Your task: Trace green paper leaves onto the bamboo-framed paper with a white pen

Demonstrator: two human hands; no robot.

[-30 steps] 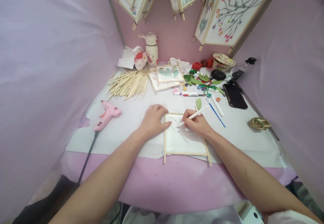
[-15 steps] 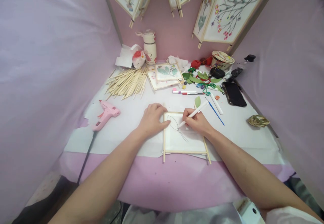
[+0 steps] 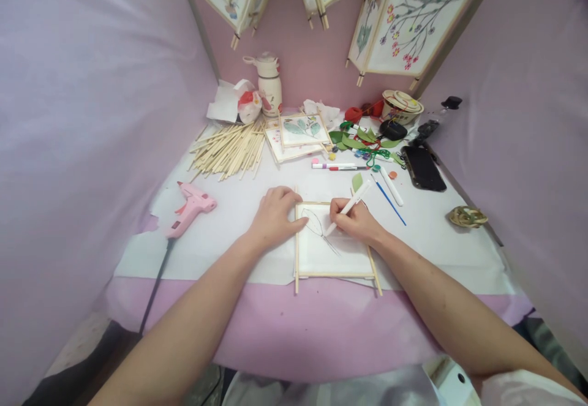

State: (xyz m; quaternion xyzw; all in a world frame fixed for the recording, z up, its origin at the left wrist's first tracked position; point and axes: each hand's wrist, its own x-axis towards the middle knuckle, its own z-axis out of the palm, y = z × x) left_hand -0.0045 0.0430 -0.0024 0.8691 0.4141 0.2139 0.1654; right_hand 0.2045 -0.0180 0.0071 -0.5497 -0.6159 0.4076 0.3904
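A stick-framed white paper panel (image 3: 333, 262) lies on the table in front of me, with a leaf outline and a stem drawn in dark line. My left hand (image 3: 278, 213) rests flat at its left edge, fingers spread, thumb on the paper beside the leaf outline. In my right hand (image 3: 351, 219) is a white pen (image 3: 356, 199), held in a writing grip with its tip at the paper near the base of the leaf outline. Just beyond the panel's top edge sits a green leaf (image 3: 357, 181), partly behind the pen hand.
A pink glue gun (image 3: 190, 210) with its cord lies left. Farther back are bamboo sticks (image 3: 232, 152), a bottle (image 3: 269, 87), painted panels (image 3: 301, 129) and markers (image 3: 340, 166). To the right are a paintbrush (image 3: 389, 199), a phone (image 3: 423, 168) and a straw-coloured coil (image 3: 467, 217). Lanterns (image 3: 418, 26) hang above.
The pen tip has shifted slightly along the paper, and the pen stands a little steeper. My left hand stays in place on the panel. The whole view has moved slightly.
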